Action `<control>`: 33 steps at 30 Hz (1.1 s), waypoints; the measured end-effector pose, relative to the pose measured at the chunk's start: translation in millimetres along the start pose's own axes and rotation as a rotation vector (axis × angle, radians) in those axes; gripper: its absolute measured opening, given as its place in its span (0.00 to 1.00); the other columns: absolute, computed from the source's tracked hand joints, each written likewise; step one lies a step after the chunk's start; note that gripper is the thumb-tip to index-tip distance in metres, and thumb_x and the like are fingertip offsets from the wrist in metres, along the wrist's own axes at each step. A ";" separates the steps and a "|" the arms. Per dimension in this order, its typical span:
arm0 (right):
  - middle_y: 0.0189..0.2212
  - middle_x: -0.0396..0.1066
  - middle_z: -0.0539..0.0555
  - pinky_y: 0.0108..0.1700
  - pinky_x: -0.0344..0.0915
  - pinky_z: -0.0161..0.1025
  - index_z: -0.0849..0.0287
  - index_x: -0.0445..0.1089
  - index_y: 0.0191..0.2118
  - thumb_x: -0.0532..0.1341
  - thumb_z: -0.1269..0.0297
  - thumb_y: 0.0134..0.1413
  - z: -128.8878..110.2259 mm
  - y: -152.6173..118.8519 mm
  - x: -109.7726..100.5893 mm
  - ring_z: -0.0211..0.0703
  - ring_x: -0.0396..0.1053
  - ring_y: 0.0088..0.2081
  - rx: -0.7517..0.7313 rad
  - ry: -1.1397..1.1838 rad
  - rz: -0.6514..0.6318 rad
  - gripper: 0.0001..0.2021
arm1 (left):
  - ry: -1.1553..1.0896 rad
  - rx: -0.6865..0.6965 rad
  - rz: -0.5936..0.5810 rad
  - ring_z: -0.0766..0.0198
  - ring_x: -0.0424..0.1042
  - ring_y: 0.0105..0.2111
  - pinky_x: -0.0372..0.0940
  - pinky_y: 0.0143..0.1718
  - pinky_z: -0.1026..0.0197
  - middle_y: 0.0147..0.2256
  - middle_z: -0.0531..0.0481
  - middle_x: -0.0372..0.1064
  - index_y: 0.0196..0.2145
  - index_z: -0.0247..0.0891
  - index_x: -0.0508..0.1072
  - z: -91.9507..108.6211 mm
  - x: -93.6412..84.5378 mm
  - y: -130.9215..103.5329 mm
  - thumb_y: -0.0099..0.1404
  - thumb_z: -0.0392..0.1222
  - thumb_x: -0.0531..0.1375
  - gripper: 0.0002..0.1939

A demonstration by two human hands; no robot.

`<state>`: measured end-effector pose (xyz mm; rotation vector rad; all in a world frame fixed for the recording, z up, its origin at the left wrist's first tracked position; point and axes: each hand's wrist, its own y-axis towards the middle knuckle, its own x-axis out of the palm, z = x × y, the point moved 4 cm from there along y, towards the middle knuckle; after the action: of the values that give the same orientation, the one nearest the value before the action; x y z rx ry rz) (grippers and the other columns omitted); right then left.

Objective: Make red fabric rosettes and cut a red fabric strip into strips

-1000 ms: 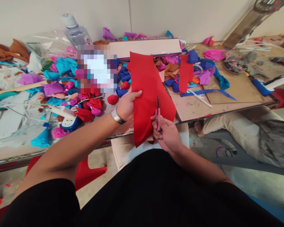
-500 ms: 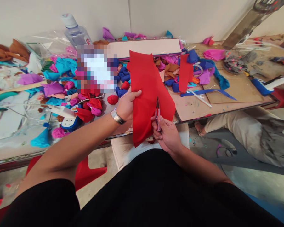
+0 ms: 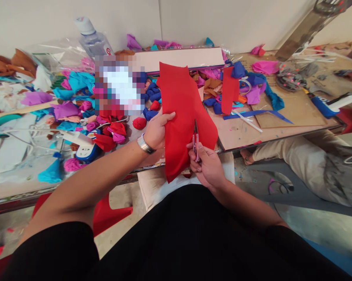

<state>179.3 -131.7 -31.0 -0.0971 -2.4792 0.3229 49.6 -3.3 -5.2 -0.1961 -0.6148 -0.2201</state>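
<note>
In the head view, the left hand [image 3: 157, 130] is closed around the left side of a red sheet [image 3: 177, 117], its thumb lying flat on the front. The right hand [image 3: 208, 164] is curled around a pair of pink-handled scissors [image 3: 196, 145], with the blades pointing away from the body into a slit in the sheet. The sheet is held up over the near edge of the desk [image 3: 233, 137], and its lowest corner hangs past that edge, above the lap.

Left of the left hand, a red ball-shaped piece [image 3: 139, 123] lies on the desk. A blue and white power strip [image 3: 88, 150] and a turquoise piece [image 3: 51, 171] lie closer to the near edge, left of the hands. At the far edge, a capped bottle [image 3: 94, 42] leans beside a long pale board [image 3: 180, 58]. Right of the sheet are a narrow red strip [image 3: 227, 90] and a long blue strip [image 3: 262, 113]; the latter reaches onto brown cardboard [image 3: 299, 114] toward the desk's right end. A pixelated patch hides the pieces behind it.
</note>
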 end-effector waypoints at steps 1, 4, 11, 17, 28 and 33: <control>0.25 0.64 0.43 0.19 0.40 0.32 0.59 0.80 0.42 0.75 0.43 0.57 -0.9 0.4 0.2 0.25 0.47 0.17 -0.001 -0.002 0.002 0.23 | -0.002 -0.005 -0.005 0.46 0.80 0.59 0.71 0.66 0.46 0.45 0.50 0.84 0.58 0.44 0.76 -0.1 0.3 -0.3 0.59 0.36 0.69 0.29; 0.25 0.64 0.43 0.19 0.39 0.32 0.60 0.80 0.42 0.76 0.43 0.55 -3.9 2.1 1.4 0.25 0.48 0.17 -0.008 0.004 0.006 0.23 | -0.013 -0.010 -0.022 0.46 0.80 0.58 0.72 0.66 0.46 0.44 0.50 0.85 0.59 0.44 0.76 -0.5 0.6 -0.7 0.58 0.36 0.70 0.30; 0.24 0.65 0.43 0.19 0.39 0.32 0.60 0.80 0.41 0.77 0.44 0.55 -4.0 2.2 0.6 0.25 0.49 0.16 -0.004 0.012 0.003 0.23 | 0.001 0.018 -0.009 0.48 0.83 0.54 0.74 0.63 0.48 0.46 0.49 0.85 0.62 0.41 0.74 -2.4 -3.3 3.3 0.59 0.36 0.69 0.32; 0.25 0.66 0.43 0.18 0.39 0.31 0.60 0.81 0.42 0.78 0.45 0.54 0.5 0.0 -1.8 0.24 0.50 0.16 0.019 0.040 0.000 0.22 | 0.030 0.039 -0.009 0.46 0.82 0.56 0.73 0.64 0.47 0.47 0.49 0.84 0.61 0.43 0.74 -3.4 -8.1 8.1 0.59 0.38 0.69 0.31; 0.23 0.65 0.42 0.18 0.39 0.30 0.60 0.80 0.40 0.78 0.45 0.53 0.7 1.3 -1.9 0.24 0.49 0.16 0.011 0.036 0.001 0.22 | 0.028 0.034 -0.021 0.47 0.82 0.55 0.75 0.62 0.49 0.47 0.50 0.84 0.57 0.43 0.77 -5.3 -11.1 9.7 0.58 0.39 0.69 0.28; 0.23 0.65 0.42 0.18 0.38 0.30 0.59 0.80 0.39 0.79 0.44 0.52 0.5 0.9 -1.2 0.24 0.49 0.15 0.012 0.032 -0.002 0.23 | 0.016 0.020 -0.035 0.46 0.82 0.56 0.74 0.63 0.47 0.46 0.49 0.84 0.57 0.42 0.77 -5.2 -10.8 9.3 0.57 0.39 0.70 0.28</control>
<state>179.9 -131.1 -32.3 -0.0945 -2.4454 0.3330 46.3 5.9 -16.7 -0.1646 -0.6045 -0.2493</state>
